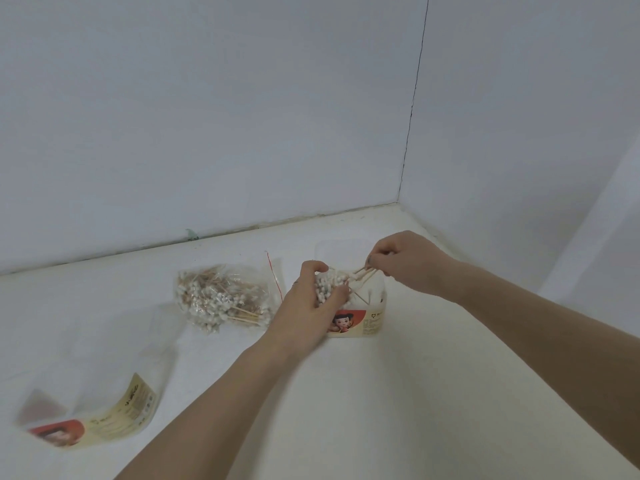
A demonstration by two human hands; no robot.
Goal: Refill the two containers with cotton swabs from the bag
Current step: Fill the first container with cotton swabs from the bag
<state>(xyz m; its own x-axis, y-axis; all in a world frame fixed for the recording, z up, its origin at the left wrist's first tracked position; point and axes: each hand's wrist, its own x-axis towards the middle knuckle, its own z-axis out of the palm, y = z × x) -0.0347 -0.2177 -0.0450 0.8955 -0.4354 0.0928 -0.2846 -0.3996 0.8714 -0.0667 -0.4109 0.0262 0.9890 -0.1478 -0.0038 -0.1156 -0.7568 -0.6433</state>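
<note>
Beside hands, swab bag (221,299), toppled container (93,410)

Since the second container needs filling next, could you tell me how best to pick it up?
Hedged: grip the lying container around its labelled middle, from above. It lies on its side on the table, apart from the bag, so both long walls are free to a hand.

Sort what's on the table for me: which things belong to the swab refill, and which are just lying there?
Job:
- swabs, gripped by left hand, sticks pinched by right hand
- upright container under the hands
- second container, lying at the near left
- bag of swabs

Lying about:
- clear lid behind the upright container
- green scrap by the wall
</note>
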